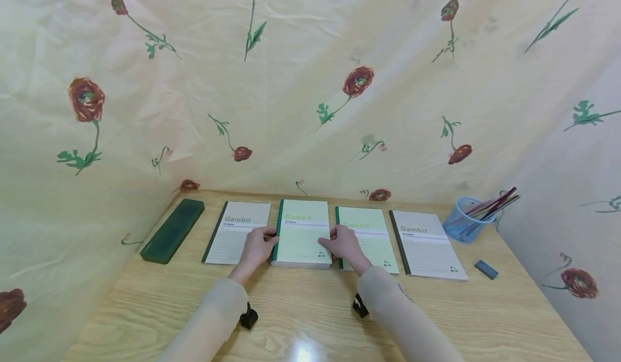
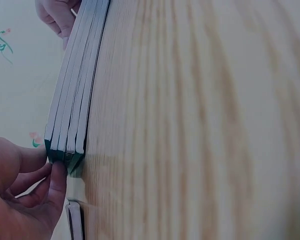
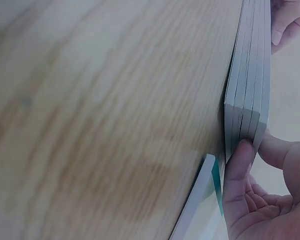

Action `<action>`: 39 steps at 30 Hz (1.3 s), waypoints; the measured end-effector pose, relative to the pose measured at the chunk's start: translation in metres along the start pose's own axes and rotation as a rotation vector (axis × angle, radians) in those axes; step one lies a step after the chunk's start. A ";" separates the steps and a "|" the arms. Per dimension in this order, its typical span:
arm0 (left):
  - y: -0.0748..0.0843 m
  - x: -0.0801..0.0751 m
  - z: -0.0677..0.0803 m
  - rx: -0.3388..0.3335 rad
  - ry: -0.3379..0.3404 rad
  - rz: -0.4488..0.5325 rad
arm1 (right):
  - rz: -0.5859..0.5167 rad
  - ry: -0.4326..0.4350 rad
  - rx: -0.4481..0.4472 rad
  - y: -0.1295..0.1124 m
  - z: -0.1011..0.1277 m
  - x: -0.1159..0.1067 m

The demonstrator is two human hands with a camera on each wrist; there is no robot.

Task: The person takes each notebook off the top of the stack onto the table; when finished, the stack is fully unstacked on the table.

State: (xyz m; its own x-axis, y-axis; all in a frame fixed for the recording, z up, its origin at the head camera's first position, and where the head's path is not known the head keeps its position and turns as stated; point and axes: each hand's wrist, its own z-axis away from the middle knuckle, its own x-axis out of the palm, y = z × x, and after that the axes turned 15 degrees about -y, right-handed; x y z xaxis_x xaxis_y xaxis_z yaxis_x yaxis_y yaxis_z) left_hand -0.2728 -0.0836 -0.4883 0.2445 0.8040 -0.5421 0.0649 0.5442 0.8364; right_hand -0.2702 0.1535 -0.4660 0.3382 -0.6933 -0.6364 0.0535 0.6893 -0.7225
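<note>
Sitting on the wooden table [image 1: 310,319] is a row of notebooks; the stack of notebooks [image 1: 302,232] in the middle is the one in hand, and it lies flat, with the flowered cloth [image 1: 310,82] rising behind it at 12 o'clock; the wrist views show four thin books in the stack, edges lined up. The left hand [image 1: 257,246] pinches the spine side at 9 o'clock, thumb on top; the right hand [image 1: 343,243] pinches the open side at 3 o'clock the same way; both hands are closed on the stack. It looks light and a bit bendy; the smooth covers may slide on each other, so holding both sides at once and squeezing looks best. At 9 o'clock lie a grey notebook [image 1: 237,232] and a dark green case [image 1: 173,230]; at 3 o'clock lie a green notebook [image 1: 373,232], another grey one, a blue pen cup [image 1: 463,224] and a small eraser [image 1: 486,269].
</note>
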 end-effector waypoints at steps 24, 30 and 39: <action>-0.003 0.002 0.000 -0.028 0.004 0.000 | -0.245 -0.021 0.009 0.027 0.011 -0.021; -0.004 0.003 0.000 -0.028 0.008 0.007 | -0.303 -0.007 0.017 0.042 0.023 -0.035; -0.002 -0.001 -0.002 -0.011 0.006 -0.007 | -0.254 0.009 0.041 0.065 0.059 -0.076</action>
State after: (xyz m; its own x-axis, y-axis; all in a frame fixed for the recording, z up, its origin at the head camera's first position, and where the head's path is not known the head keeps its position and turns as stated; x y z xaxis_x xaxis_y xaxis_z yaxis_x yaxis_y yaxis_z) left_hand -0.2752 -0.0848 -0.4899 0.2387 0.8017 -0.5480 0.0563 0.5519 0.8320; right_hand -0.2369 0.2633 -0.4492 0.3005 -0.8468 -0.4388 0.1740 0.5011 -0.8477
